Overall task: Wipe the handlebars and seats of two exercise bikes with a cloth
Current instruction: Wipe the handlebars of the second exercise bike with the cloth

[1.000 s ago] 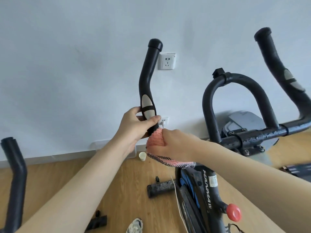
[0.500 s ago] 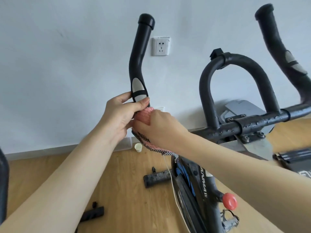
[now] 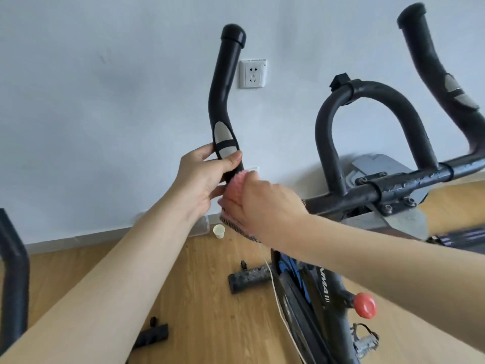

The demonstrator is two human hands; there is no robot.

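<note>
The left hand (image 3: 200,179) grips the tall black handlebar horn (image 3: 223,101), which rises straight up above it, while the right hand (image 3: 265,203) just below squeezes the fluffy pink cloth (image 3: 235,183) around the bar.

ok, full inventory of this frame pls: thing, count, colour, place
handlebar horn: 1, black with grey pad, centre, upright
right horn: 1, black with grey pad, top right
loop bar: 1, black, between the horns
crossbar: 1, black, paint chipped, right of centre
cloth: 1, pink with dark patterned edge, at the base of the handlebar horn
knob: 1, red, on the bike frame, lower right
pedal: 1, dark, below the knob
second bike bar: 1, black, left edge
wall socket: 1, white, beside the horn
paper cup: 1, white, on the floor by the wall
floor: wood, tan
left hand: grips the handlebar horn
right hand: holds the cloth
</note>
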